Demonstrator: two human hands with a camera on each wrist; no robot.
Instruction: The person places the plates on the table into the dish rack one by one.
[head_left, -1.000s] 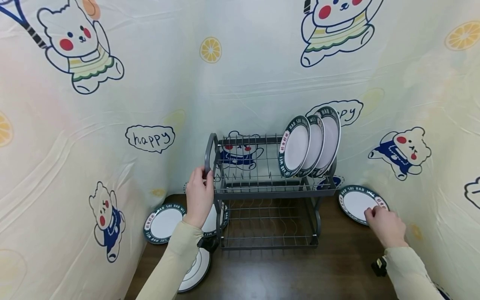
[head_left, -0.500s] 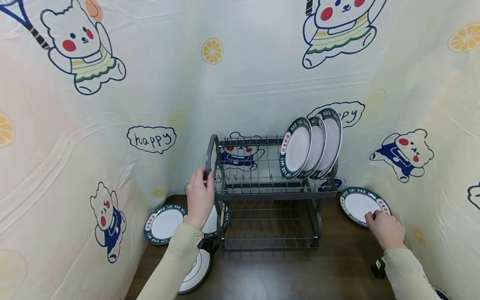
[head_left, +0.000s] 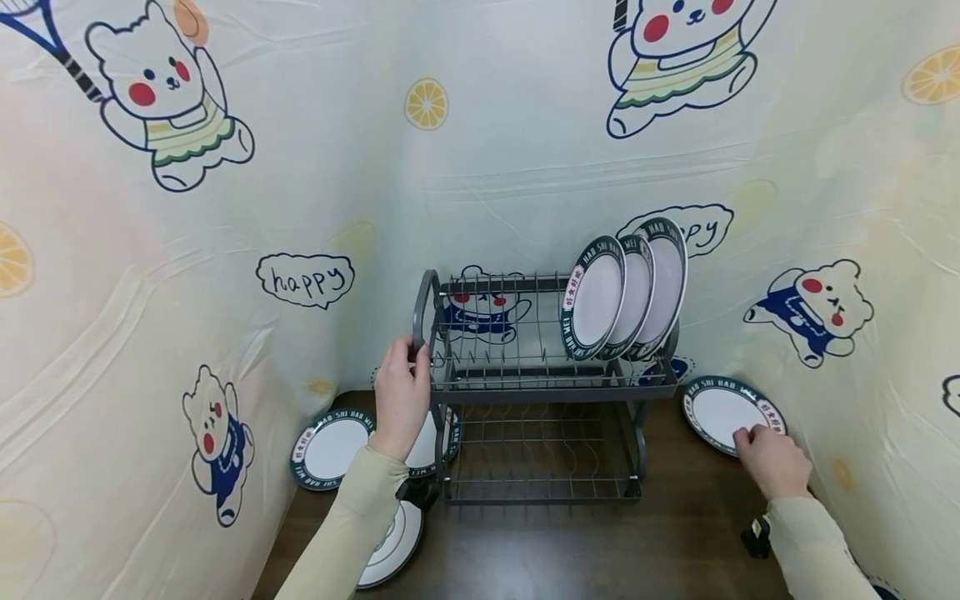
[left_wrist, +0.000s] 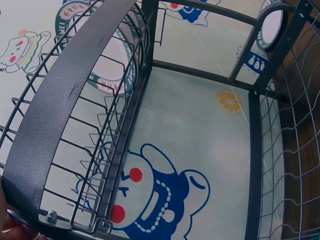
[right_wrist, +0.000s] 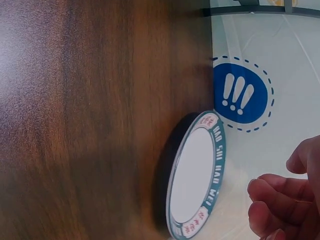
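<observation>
My left hand (head_left: 401,396) grips the left side handle of a dark two-tier dish rack (head_left: 555,392). In the left wrist view only a bit of that hand shows at the lower left corner, by the rack's frame (left_wrist: 70,95). Several green-rimmed white plates, the front one (head_left: 594,298) among them, stand on edge at the right of the upper tier. On the right, my right hand (head_left: 774,460) hovers over a plate (head_left: 718,412) lying on the table. Its fingers are loosely curled and hold nothing; in the right wrist view a gap separates the fingertips from the plate (right_wrist: 194,175).
More plates lie left of the rack: a green-rimmed one (head_left: 330,450), another (head_left: 423,442) partly behind the left arm, and a differently rimmed one (head_left: 393,546) nearer me. The brown table (head_left: 555,550) meets a printed cloth (head_left: 487,150) at the back and sides.
The whole head view shifts slightly. Both hands stay where they were; rack and plates have not visibly moved.
</observation>
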